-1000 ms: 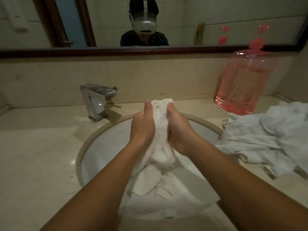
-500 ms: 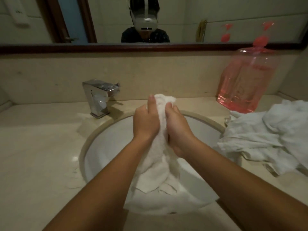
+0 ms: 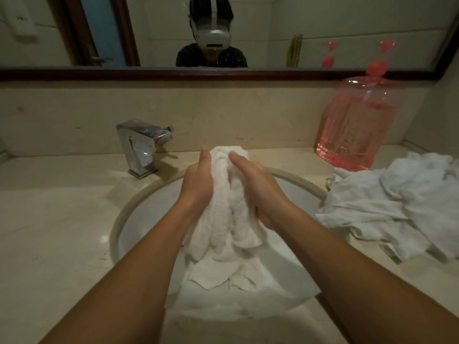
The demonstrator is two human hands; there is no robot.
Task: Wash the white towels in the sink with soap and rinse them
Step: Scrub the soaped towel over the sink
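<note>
A white towel (image 3: 223, 202) is bunched upright over the sink (image 3: 139, 219), its lower part lying in the basin. My left hand (image 3: 198, 180) grips the bunch from the left. From the right, my right hand (image 3: 258, 192) wraps around it, thumb lying along the top. Both hands squeeze the towel between them just in front of the sink's far rim. A pink pump bottle of liquid soap (image 3: 357, 130) stands on the counter at the back right. No water is visibly running from the chrome faucet (image 3: 141, 147) at the back left.
A pile of crumpled white towels (image 3: 402, 202) lies on the counter right of the sink, below the soap bottle. The beige counter (image 3: 49, 232) extends to the left. A mirror with a dark frame (image 3: 273, 73) runs along the wall behind.
Both hands have risen and shifted slightly away from me with the towel, working it between them. My right thumb now lies straighter over the top.
</note>
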